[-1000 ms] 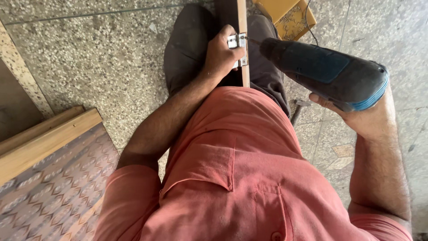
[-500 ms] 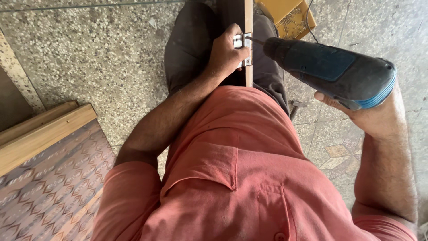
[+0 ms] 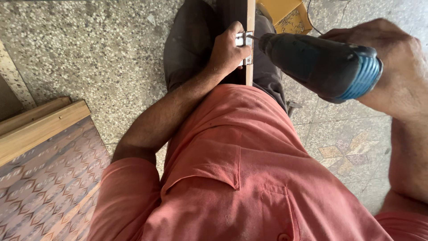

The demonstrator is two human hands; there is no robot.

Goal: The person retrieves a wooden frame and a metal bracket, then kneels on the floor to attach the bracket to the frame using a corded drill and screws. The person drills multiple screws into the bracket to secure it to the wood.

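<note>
- Drill (image 3: 318,62), dark body with a blue ribbed band at the rear, held level at upper right, nose aimed left at the hinge.
- Bit tip touching or just short of the small metal hinge (image 3: 244,44); contact point too small to tell for sure.
- Right hand (image 3: 392,67) wrapped tight around the back of the drill, fingers over the top, grip closed on it.
- Left hand (image 3: 228,51) closed on the edge of the wooden board (image 3: 249,18), thumb and fingers pinning the hinge flat against the board's narrow edge.
- Board standing on edge between the legs, running up and away from the body, pale edge facing the drill, dark face on the left-hand side.
- Hinge seated on the pale edge, partly hidden under the left fingertips.
- Salmon shirt (image 3: 249,178) with a chest pocket filling the lower middle; dark trousers (image 3: 187,40) above it, on both sides of the board.
- Yellow box (image 3: 285,13) at the top edge just beyond the board, what looks like loose screws inside.
- Speckled stone floor (image 3: 89,49) to the left; patterned floor tile (image 3: 343,154) to the right below the drill.
- Patterned panel (image 3: 44,183) with a wooden frame (image 3: 40,131) lying at lower left, well apart from both hands.
</note>
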